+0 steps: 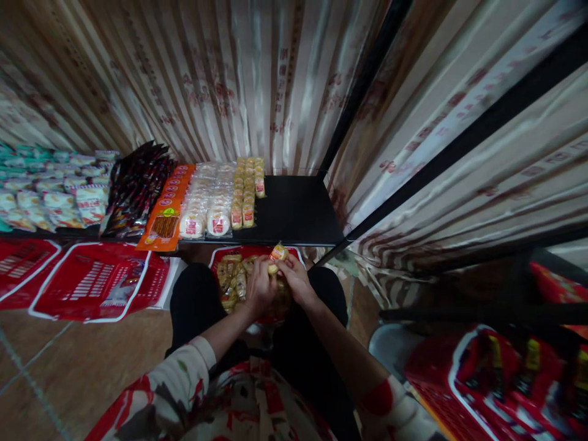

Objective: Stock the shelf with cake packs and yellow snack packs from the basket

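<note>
A black shelf (294, 211) is carrying rows of round white packets (206, 202) and small yellow packets (248, 190). Beside these, orange flat packs (168, 208) and dark glossy packets (135, 190) are lying in stacks. Pale green-and-white bags (50, 196) are filling the far left. Empty red baskets (96, 282) are sitting on the floor (68, 367).

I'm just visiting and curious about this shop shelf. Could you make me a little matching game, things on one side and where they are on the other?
Things:
1. small yellow packets
2. round white buns
3. orange packs
4. red basket

Places:
A. on the person's lap, under both hands
B. shelf, just left of the bare black part
C. shelf, between the dark wrappers and the buns
D. shelf, between the orange packs and the yellow packets

Pairs: 1-B, 2-D, 3-C, 4-A
</note>
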Demonstrator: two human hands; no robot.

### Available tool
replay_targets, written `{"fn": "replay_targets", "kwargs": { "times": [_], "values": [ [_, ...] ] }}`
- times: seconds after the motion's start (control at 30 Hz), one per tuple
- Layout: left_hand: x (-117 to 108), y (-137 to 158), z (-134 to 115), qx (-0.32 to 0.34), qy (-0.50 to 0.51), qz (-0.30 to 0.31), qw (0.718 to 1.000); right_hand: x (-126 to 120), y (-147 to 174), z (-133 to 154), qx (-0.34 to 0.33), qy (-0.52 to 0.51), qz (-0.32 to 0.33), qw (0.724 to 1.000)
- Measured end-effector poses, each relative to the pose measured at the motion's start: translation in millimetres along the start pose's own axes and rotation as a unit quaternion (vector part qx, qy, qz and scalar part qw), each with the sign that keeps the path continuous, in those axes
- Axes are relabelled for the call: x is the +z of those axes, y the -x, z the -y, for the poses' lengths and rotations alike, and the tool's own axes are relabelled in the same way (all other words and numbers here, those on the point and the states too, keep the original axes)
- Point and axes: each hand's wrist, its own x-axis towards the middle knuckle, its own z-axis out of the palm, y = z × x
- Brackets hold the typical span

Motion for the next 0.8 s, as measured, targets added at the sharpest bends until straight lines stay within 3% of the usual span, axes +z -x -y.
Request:
{"fn": "replay_targets", "kwargs": {
  "times": [0.13,0.33,0.47,0.7,0.8],
  "values": [
    [-2,-6,-11,-0.005,0.083,-0.021,0.996,-5,-10,8,-0.002,-0.027,0.012,1.000],
    [2,-36,-20,-0.156,0.230,-0.044,0.960,-13,-34,21,0.000,-0.043,0.045,0.998],
    [10,-61,-13,-0.184,0.226,-0.072,0.954,-13,-55,28,-0.015,-0.023,0.089,0.996],
    [18,-88,0,-0.204,0.223,-0.061,0.951,-16,-84,29,0.006,0.048,0.025,0.999],
    [21,-99,2,-0.216,0.227,-0.063,0.948,-14,-95,33,-0.025,0.087,0.011,0.996]
  ]
}}
